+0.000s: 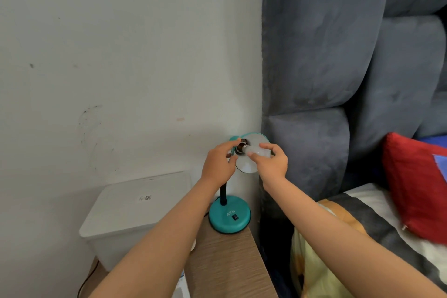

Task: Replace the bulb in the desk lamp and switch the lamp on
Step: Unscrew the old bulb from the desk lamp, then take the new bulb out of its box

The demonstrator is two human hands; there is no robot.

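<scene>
A teal desk lamp stands on a narrow wooden table, its round base [229, 215] carrying a black rocker switch [235, 218]. A black gooseneck rises to the teal shade [246, 164], whose pale inside faces me. My left hand [219, 162] grips the back of the shade near the socket [240, 147]. My right hand [272, 161] pinches a white bulb [257, 151] whose metal screw end sits at the mouth of the socket. The lamp is unlit.
The wooden table [227, 264] runs toward me between a white lidded plastic box [135, 210] on the left and a bed on the right. A grey padded headboard [326, 68] stands just right of the lamp. A red cushion [416, 184] lies on the bed. A white wall is behind.
</scene>
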